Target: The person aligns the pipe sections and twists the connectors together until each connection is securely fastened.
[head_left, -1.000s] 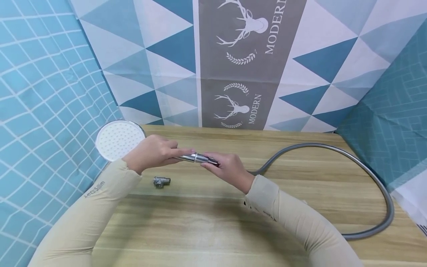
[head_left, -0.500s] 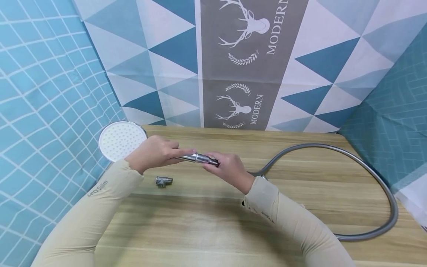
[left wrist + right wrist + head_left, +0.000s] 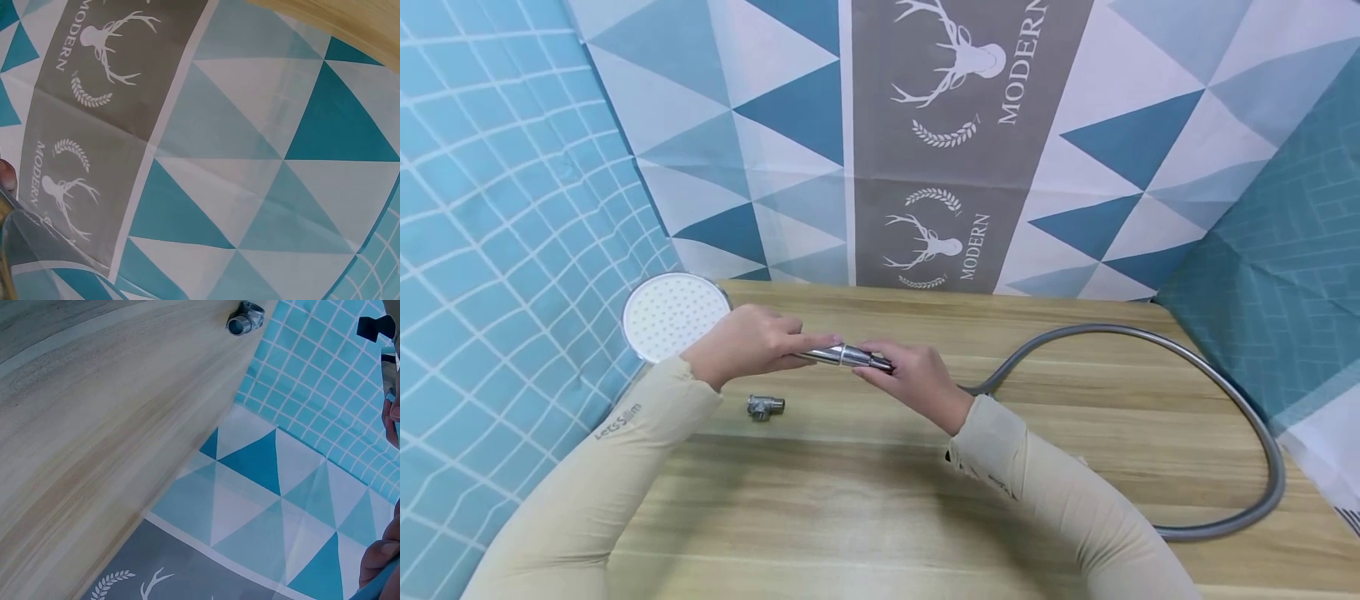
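Held up above the wooden surface is a chrome hand shower; its round white spray face (image 3: 676,315) is at the left of the head view. My left hand (image 3: 752,343) grips its chrome handle (image 3: 829,355), index finger stretched along it. Where handle and hose end meet, my right hand (image 3: 917,375) pinches the metal hose connector (image 3: 874,362) between thumb and fingers. Inside the grip, the joint is partly hidden. From the right hand trails a grey shower hose (image 3: 1097,327). Fingers (image 3: 380,557) show at the edge of the right wrist view.
A small chrome angle valve (image 3: 765,407) lies on the wooden tabletop (image 3: 842,517) below the left hand. The hose makes a wide loop on the right side. Patterned sheets (image 3: 790,108) stand behind, with a blue tiled sheet (image 3: 490,208) at left and a teal one (image 3: 1292,217) at right.
Both hands keep their grip and place on the shower handle and hose connector. The head view shifts slightly, and the hose loop sways a little at the right.
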A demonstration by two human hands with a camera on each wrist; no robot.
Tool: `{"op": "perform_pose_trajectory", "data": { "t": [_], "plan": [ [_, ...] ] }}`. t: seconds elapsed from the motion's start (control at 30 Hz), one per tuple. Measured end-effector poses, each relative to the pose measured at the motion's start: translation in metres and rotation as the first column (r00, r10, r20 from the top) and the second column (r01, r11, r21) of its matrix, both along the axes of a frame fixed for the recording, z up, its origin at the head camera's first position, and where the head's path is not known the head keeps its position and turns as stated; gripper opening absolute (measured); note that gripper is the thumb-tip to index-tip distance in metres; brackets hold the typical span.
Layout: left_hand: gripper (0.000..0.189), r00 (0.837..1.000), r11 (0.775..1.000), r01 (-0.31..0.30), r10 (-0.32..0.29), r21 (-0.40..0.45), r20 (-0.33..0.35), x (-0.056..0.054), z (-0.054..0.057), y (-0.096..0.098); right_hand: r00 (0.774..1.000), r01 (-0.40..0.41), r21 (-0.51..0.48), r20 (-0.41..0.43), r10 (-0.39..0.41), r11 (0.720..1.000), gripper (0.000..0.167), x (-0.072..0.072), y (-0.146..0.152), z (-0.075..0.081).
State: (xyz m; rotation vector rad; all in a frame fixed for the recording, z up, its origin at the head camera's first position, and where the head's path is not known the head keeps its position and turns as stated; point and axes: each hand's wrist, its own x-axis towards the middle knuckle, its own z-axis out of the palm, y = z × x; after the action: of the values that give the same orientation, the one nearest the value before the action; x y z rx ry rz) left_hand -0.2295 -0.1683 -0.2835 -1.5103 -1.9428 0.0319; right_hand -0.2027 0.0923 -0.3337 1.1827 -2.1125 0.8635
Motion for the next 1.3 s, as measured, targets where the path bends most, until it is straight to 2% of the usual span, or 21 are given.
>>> {"op": "perform_pose_trajectory", "data": {
  "t": [0.13,0.33,0.5,0.6,0.77,0.87,0.93,1.1,1.3],
  "plan": [
    [0.052,1.000,1.000,-0.017,0.017,-0.015,0.017,0.0012,0.0001,-0.0006,1.000,-0.001,0.017,0.004,0.001,1.000,0.027,0.0000,0.0001,0.0003],
    [0.052,1.000,1.000,-0.016,0.016,-0.006,0.002,0.0004,-0.0012,0.0002,1.000,0.019,0.042,0.018,-0.020,0.999,0.023,0.0012,0.0012,0.0023],
    [0.052,1.000,1.000,-0.015,0.015,-0.001,-0.026,0.0007,-0.0022,0.0007,0.993,0.068,0.039,-0.097,-0.064,0.997,0.038,0.0003,0.0008,-0.0005],
    [0.051,0.999,1.000,-0.012,0.012,-0.002,-0.041,0.0006,-0.0019,0.0014,0.987,0.050,0.016,-0.151,-0.047,0.999,0.040,-0.0002,0.0009,-0.0014],
    [0.051,0.999,1.000,-0.003,0.003,0.003,-0.042,-0.0005,-0.0001,0.0025,0.988,0.004,0.010,-0.156,-0.002,1.000,0.034,-0.0002,0.0022,0.0016],
    [0.037,0.999,1.000,0.005,-0.005,0.008,-0.040,-0.0008,0.0016,0.0031,0.985,0.012,0.014,-0.172,-0.009,1.000,0.037,-0.0006,0.0031,0.0037],
    [0.026,0.999,1.000,0.009,-0.009,0.015,-0.040,-0.0008,0.0026,0.0032,0.985,0.014,0.014,-0.175,-0.011,1.000,0.038,-0.0008,0.0033,0.0052],
    [0.024,0.999,1.000,0.008,-0.007,0.022,-0.036,-0.0002,0.0046,0.0026,0.991,0.006,0.017,-0.137,-0.004,1.000,0.036,-0.0002,0.0039,0.0076],
    [0.044,1.000,1.000,0.005,-0.005,0.010,-0.022,0.0007,0.0063,0.0045,0.996,0.014,0.015,-0.089,-0.013,1.000,0.034,0.0000,0.0047,0.0061]
  ]
}}
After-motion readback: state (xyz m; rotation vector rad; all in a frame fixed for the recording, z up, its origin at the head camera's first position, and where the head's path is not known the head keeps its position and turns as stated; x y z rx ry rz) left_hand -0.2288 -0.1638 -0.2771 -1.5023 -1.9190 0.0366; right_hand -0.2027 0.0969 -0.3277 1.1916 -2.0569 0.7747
